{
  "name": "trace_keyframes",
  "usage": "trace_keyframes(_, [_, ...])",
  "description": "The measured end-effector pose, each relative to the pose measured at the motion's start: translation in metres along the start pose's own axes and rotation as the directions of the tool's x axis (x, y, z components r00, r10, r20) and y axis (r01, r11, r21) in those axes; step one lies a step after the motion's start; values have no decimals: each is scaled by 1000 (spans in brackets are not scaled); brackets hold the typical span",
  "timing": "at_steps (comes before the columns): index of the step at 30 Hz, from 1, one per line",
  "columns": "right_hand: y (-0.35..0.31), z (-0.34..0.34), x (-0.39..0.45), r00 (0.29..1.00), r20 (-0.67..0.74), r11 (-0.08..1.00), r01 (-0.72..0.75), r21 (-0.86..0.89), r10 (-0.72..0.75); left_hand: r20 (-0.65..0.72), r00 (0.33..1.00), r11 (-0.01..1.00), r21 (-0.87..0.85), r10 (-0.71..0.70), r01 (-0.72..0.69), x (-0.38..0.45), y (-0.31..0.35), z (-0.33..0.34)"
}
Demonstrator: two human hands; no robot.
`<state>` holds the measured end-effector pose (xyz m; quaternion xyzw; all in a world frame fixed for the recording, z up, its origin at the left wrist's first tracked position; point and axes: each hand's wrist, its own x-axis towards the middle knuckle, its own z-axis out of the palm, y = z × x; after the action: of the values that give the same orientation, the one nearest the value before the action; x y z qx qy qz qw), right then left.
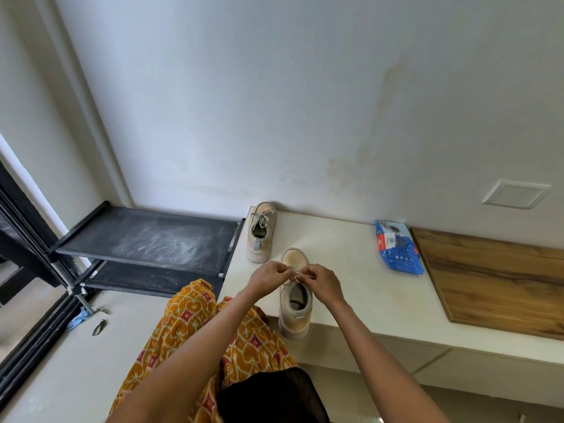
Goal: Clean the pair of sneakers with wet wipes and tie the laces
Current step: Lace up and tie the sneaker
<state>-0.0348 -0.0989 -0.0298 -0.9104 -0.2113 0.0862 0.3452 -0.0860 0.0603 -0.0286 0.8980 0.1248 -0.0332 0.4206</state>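
Fingers [285,271] of both hands are curled tight on the lace [298,274] of the near sneaker [295,315], pinching it just above the tongue. The left hand [268,274] holds one part of the lace from the left, the right hand [320,280] holds the other from the right, and their fingertips nearly meet over the shoe's middle. How the lace is looped between them is too small to tell.

Directly under the fingers, the sneaker stands upright on the pale ledge [351,264], heel toward the person at the ledge's front edge, toe away. Beyond and a little left of the fingers, the second sneaker [262,232] stands upright near the wall [274,102], its lace tied in a bow, apart from the first.

Well to the right of the fingers lies a blue wipes pack [398,248] on the ledge, just beside a wooden board [494,276]. Left of the fingers, past the ledge's end, is a black rack [146,236] with dusty shelves. Below the forearms is patterned orange cloth [189,325].
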Motion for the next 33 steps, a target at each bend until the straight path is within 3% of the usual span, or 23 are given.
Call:
trace_keyframes(5, [2,5,-4,999,-39,1000,-15,-7,14,-38,998,992,123,45,-40,-1,7,6])
trace_keyframes(17, [2,3,-4,999,-34,1000,-20,-1,20,-76,997,998,65,-20,25,-3,7,12])
trace_keyframes(24, [2,0,-1,1000,-2,1000,-16,14,16,-45,999,997,73,13,-10,2,15,6])
trace_keyframes(27, [1,1,-2,1000,-12,1000,-6,8,6,-37,997,987,149,71,-65,1,13,2])
trace_keyframes(33, [1,-1,1,999,20,1000,26,2,-26,108,985,937,307,136,-164,1,-2,-15])
